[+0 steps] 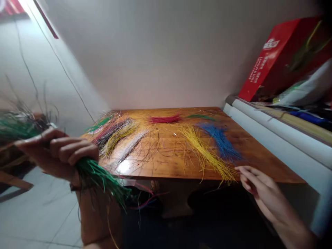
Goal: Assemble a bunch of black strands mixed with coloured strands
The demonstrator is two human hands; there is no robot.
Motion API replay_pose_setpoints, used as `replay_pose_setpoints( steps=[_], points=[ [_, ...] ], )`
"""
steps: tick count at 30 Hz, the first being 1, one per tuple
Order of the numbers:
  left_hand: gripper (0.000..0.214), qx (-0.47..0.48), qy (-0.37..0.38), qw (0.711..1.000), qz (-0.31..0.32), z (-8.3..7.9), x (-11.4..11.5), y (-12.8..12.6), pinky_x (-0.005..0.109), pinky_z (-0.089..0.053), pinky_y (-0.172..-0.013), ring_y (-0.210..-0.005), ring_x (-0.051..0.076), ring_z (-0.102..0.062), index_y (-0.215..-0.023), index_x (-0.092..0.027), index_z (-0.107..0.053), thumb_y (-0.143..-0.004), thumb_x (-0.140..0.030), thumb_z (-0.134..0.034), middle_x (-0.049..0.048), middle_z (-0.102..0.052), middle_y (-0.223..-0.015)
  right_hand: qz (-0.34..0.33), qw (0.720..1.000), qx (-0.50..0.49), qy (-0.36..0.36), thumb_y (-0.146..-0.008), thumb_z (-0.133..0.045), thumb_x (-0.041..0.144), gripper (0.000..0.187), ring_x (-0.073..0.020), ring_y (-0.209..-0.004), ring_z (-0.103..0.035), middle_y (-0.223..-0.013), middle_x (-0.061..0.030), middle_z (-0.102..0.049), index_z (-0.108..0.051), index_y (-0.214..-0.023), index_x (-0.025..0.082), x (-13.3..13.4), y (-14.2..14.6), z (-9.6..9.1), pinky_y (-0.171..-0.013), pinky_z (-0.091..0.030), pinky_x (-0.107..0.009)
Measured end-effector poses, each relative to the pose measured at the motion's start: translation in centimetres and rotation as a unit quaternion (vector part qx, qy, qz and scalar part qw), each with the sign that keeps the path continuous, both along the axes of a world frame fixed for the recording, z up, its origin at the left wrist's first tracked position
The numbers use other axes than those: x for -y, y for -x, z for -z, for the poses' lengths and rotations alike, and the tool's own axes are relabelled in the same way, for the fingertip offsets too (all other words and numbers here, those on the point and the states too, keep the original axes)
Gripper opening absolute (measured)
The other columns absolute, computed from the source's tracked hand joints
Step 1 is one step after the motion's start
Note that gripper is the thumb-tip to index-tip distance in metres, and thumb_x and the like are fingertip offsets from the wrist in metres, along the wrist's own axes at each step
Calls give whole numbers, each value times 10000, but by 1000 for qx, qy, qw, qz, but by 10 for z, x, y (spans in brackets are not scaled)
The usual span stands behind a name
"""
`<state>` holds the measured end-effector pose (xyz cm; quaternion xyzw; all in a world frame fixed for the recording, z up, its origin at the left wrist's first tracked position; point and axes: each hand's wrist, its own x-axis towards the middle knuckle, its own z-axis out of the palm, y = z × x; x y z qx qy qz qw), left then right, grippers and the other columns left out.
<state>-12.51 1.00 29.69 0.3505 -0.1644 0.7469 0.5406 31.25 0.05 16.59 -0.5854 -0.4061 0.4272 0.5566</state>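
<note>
The left hand was closed firmly around a thick bundle of green strands, whose ends splayed out on both sides of the fist, above the floor tiles. The right hand held nothing; it was open, with its fingers lightly extended at the near edge of the wooden bench. Its fingertips were just beside the ends of a yellow strand pile. Past those fingers lay a blue strand pile, and farther off a red strand pile. Nearer the left hand lay a pale yellow strand pile. Beyond the right hand, a red box sat above a white ledge.
</note>
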Motion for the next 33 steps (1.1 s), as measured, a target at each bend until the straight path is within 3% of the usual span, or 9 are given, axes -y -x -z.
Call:
replay_pose_setpoints(
  steps=[2,4,8,11,17,25,29,33],
  points=[
    [306,66,-15,994,85,34,16,8,139,-151,-316,-368,25,-133,-881,-220,-513,-795,-511,-552,-100,-172,-492,-76,997,-15,20,-634,-710,506,371,-72,-499,-357,-576,25,-435,-653,-815,188,-18,22,-9,-438,-260,-212],
    [292,139,-5,983,117,73,24,13,141,-143,-329,-382,23,-158,-879,-212,-510,-795,-486,-566,-100,-201,-494,-142,989,-8,29,-653,-699,501,381,-67,-513,-363,-595,24,-450,-656,-827,165,-36,50,-19,-452,-262,-209],
    [244,213,63,973,59,144,27,18,134,-213,-346,-388,36,-216,-888,-201,-481,-856,-443,-494,-96,-232,-500,-277,958,58,39,-695,-653,502,381,-61,-497,-341,-569,33,-430,-665,-824,143,-73,111,-32,-456,-215,-218],
    [215,221,130,966,21,175,23,22,137,-253,-376,-389,45,-239,-891,-208,-473,-912,-408,-399,-88,-223,-504,-348,929,89,87,-680,-651,515,401,-49,-461,-290,-544,53,-381,-661,-816,138,-97,153,-30,-446,-160,-228],
    [211,212,146,966,14,188,18,39,150,-255,-384,-372,44,-222,-867,-212,-486,-895,-416,-437,-94,-211,-478,-411,892,162,95,-702,-628,505,374,-46,-444,-243,-513,69,-331,-643,-765,137,-131,204,-9,-446,-139,-243],
    [239,202,168,965,17,198,21,46,143,-245,-369,-356,37,-225,-871,-216,-477,-897,-447,-419,-99,-219,-473,-414,888,178,94,-726,-628,460,326,-39,-417,-239,-482,70,-331,-610,-684,137,-157,237,1,-421,-141,-231],
    [220,203,193,960,28,198,20,43,149,-240,-358,-344,39,-215,-867,-222,-478,-891,-437,-438,-100,-211,-464,-388,896,191,100,-759,-630,375,260,-35,-424,-348,-565,13,-503,-668,-781,118,-169,264,-7,-398,-180,-197],
    [167,195,221,955,32,196,20,39,145,-229,-344,-339,42,-204,-862,-218,-470,-901,-379,-446,-97,-188,-461,-395,890,201,109,-882,-478,340,307,-42,-464,-491,-875,-90,-671,-688,-913,118,-182,276,-13,-397,-269,-172]
  ],
)
